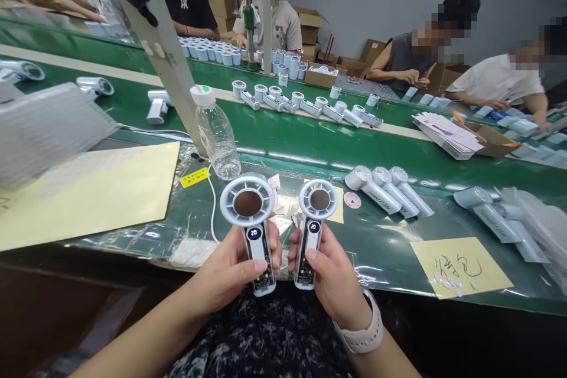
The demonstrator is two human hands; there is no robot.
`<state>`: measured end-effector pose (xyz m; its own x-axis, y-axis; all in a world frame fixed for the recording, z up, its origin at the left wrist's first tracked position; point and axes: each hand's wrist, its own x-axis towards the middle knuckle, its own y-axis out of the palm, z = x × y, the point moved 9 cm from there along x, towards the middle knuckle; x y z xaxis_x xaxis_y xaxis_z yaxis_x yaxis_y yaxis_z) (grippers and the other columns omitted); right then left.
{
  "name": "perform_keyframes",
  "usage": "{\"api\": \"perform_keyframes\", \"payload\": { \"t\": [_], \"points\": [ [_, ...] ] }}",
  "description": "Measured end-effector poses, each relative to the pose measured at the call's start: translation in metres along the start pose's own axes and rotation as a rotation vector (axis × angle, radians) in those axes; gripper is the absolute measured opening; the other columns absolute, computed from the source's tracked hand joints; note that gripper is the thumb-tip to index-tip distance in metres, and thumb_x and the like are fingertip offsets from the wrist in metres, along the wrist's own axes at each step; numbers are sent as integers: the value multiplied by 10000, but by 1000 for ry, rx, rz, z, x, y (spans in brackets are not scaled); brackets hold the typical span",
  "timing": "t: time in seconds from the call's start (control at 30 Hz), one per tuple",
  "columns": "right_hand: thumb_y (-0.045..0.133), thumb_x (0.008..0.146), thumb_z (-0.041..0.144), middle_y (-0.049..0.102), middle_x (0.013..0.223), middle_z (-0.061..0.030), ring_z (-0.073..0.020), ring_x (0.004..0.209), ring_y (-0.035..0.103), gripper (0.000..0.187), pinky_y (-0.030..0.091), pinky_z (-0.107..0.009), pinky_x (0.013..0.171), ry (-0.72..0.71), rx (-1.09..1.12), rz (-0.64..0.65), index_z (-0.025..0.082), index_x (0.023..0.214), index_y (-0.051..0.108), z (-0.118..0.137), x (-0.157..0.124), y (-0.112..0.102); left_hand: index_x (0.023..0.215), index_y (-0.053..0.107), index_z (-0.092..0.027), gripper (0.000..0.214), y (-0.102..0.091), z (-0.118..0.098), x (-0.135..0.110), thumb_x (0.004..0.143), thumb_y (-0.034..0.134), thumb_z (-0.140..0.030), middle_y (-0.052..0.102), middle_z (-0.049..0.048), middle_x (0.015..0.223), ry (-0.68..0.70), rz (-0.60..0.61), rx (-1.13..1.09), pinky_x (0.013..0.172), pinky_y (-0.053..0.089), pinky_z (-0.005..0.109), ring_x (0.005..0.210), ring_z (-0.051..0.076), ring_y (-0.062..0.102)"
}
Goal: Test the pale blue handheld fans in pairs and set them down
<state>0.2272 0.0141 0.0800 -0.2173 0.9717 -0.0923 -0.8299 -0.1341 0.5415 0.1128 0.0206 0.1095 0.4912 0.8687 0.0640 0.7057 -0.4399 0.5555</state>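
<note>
My left hand [230, 271] is closed round the handle of a white hand-held fan [250, 218], held upright; its small round display reads 20. My right hand [330, 274], with a white watch on the wrist, grips a second white hand-held fan [313, 218], also upright and also showing 20. Both fans have a ring-shaped head with a dark round centre. The two fans stand side by side above the table's near edge, over my lap.
A clear water bottle [217, 139] stands behind the fans. Three fans [385, 189] lie to the right, more in plastic [500, 215] further right. Yellow paper sheets [88, 189] and a yellow note [460, 266] lie on the table. The green conveyor [287, 142] carries fans; several people work across it.
</note>
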Motion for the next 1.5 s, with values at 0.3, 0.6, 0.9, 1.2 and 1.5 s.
{"api": "perform_keyframes", "payload": {
  "t": [0.3,0.6,0.9,1.2,1.5],
  "points": [
    [766,794,426,628,903,-6,-124,709,588,355,525,-244,604,40,-12,-45,218,1045,625,-9,3,-4,1069,573,-248,368,-22,7,3,778,774,-350,588,-15,837,-13,-180,-34,645,496,279,679,132,574],
    [706,839,484,617,873,-16,-127,658,566,345,509,-253,552,66,-104,47,203,1014,613,-12,1,0,1066,576,-244,395,-24,4,-2,763,790,-380,606,-20,833,22,-205,-11,599,499,262,658,135,588],
    [730,803,501,613,952,-34,-176,794,572,414,506,-290,674,47,-48,109,228,1101,639,2,0,12,973,560,-196,356,-18,3,1,804,744,-449,623,19,731,-15,-151,113,593,460,271,641,158,554],
    [694,846,440,634,874,-38,-141,639,589,317,503,-256,519,13,-38,7,185,1026,639,-6,2,0,953,608,-207,235,-16,-8,0,831,704,-383,664,59,840,31,-150,238,667,505,352,724,222,630],
    [576,903,566,707,822,-67,-153,545,620,400,499,-262,475,113,248,-1,178,969,646,-15,6,-1,1128,409,-213,535,-34,3,-1,823,686,-556,682,60,903,-101,-227,306,515,512,290,623,200,659]
  ]
}}
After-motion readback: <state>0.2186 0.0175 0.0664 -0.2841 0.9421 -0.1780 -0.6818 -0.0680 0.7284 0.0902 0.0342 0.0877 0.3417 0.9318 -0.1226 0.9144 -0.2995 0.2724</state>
